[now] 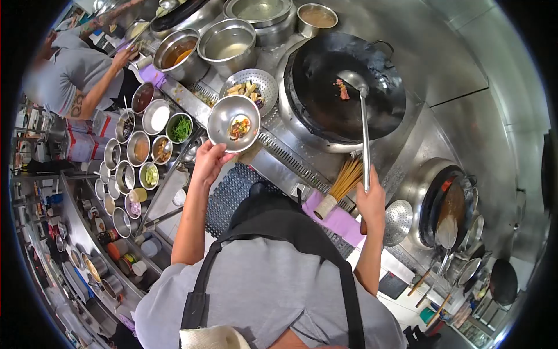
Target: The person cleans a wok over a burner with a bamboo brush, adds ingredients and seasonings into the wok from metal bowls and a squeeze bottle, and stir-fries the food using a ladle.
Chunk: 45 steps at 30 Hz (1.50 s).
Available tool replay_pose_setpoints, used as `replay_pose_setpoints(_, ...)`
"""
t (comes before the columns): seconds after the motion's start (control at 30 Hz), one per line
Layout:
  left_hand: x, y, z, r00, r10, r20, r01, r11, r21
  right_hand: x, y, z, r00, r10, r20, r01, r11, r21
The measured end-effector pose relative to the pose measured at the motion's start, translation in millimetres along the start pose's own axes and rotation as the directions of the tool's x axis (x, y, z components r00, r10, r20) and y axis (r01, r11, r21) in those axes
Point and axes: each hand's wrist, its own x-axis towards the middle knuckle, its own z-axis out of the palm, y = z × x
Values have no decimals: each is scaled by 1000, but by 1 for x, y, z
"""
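Note:
My left hand [210, 163] grips the rim of a steel bowl [218, 119] with chopped red and yellow bits [239, 127] at its bottom. In my right hand [371, 200] is the long handle of a wok ladle [365, 134], fingers wrapped round it. The ladle's head rests inside a large black wok [314, 116], beside a small clump of reddish minced food [342, 90]. Just beyond the bowl, a perforated strainer [268, 87] holds browned pieces with purple skin, perhaps eggplant.
Pots of liquid [226, 49] stand behind the strainer. A bamboo brush [343, 180] lies by a purple cloth [334, 218]. At right are a skimmer [398, 224] and a second wok [450, 203]. Several ingredient tins [139, 148] stand at left, near another person [87, 70].

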Motion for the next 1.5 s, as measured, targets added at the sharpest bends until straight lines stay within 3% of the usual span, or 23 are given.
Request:
replay_pose_setpoints(0.07, -7, -2, -17, 1000, -18, -7, 18, 1000, -22, 1, -3, -3, 994, 63, 87, -60, 997, -42)
replay_pose_setpoints(0.1, -6, -3, -25, 1000, -14, 26, 15, 999, -46, 9, 2, 5, 998, 20, 62, -19, 1000, -14)
replay_pose_setpoints(0.2, -4, 3, -28, 996, -47, 75, 52, 997, -57, 37, -3, 32, 993, 82, -79, -87, 994, -59)
replay_pose_setpoints(0.3, 2, 7, -32, 991, -70, 118, 78, 995, -59, 54, -10, 62, 982, 127, -142, -120, 991, 61)
replay_pose_setpoints(0.37, 8, 8, -38, 984, -94, 154, 102, 994, -42, 42, -16, 54, 992, 122, -27, -118, 987, 111)
replay_pose_setpoints(0.47, 7, 16, -44, 984, -86, 157, 92, 995, -29, 23, 23, 68, 946, -301, -122, 304, 953, 9)
replay_pose_setpoints(0.6, 12, 20, -61, 985, -84, 149, 88, 996, -23, 12, 7, 63, 995, -54, 79, 35, 974, 224)
replay_pose_setpoints(0.63, 18, 18, -65, 987, -76, 141, 79, 997, -16, 26, 0, 63, 998, -30, 54, 17, 973, 230)
replay_pose_setpoints(0.7, 37, 18, -68, 991, -25, 130, 25, 1000, -2, 43, -36, 50, 959, 269, 84, -282, 914, 290)
replay_pose_setpoints(0.73, 50, 18, -69, 995, 1, 100, -4, 1000, 31, 58, -24, 58, 987, 145, -62, -130, 971, 203)
replay_pose_setpoints(0.8, 84, 14, -66, 998, 43, 53, -49, 993, 104, 89, 16, 78, 941, -139, -309, 134, 990, -37)
replay_pose_setpoints(0.87, 132, 2, -71, 999, 34, -20, -31, 986, 165, 85, -26, 71, 960, 234, -154, -217, 969, 119)
replay_pose_setpoints(0.97, 176, -15, -64, 998, 50, -25, -44, 981, 187, 65, -5, 67, 998, 50, -48, -46, 995, 93)
replay_pose_setpoints(1.03, 205, -32, -72, 993, 115, -7, -111, 968, 226, 39, 3, 66, 942, -315, -115, 307, 948, -80)
replay_pose_setpoints(1.1, 202, -30, -71, 994, 108, 1, -106, 973, 203, -3, -24, 62, 942, -324, -91, 326, 945, 9)
replay_pose_setpoints(1.13, 201, -28, -70, 995, 104, 7, -103, 976, 190, -29, -68, 50, 997, -70, 34, 60, 970, 237)
replay_pose_setpoints(1.17, 199, -30, -73, 993, 115, 25, -117, 970, 211, -43, -91, 42, 964, 159, 211, -235, 881, 410)
replay_pose_setpoints(1.27, 186, -27, -81, 989, 145, 36, -149, 946, 288, -28, -65, 56, 959, 193, 207, -270, 842, 466)
replay_pose_setpoints(1.3, 175, -20, -80, 988, 152, 15, -149, 932, 329, -16, -58, 62, 978, 163, 127, -205, 847, 491)
replay_pose_setpoints(1.37, 163, -23, -87, 970, 241, -37, -201, 874, 442, 8, -33, 67, 975, 194, 111, -217, 710, 670)
replay_pose_setpoints(1.4, 151, -22, -88, 926, 374, -41, -280, 757, 591, 18, -25, 69, 970, 215, 110, -223, 624, 749)
replay_pose_setpoints(1.47, 117, -10, -82, 800, 599, 32, -356, 432, 828, 33, -23, 69, 972, 231, 37, -176, 618, 766)
replay_pose_setpoints(1.5, 91, -1, -69, 879, 468, 95, -338, 470, 816, 39, -20, 67, 969, 247, 15, -168, 613, 772)
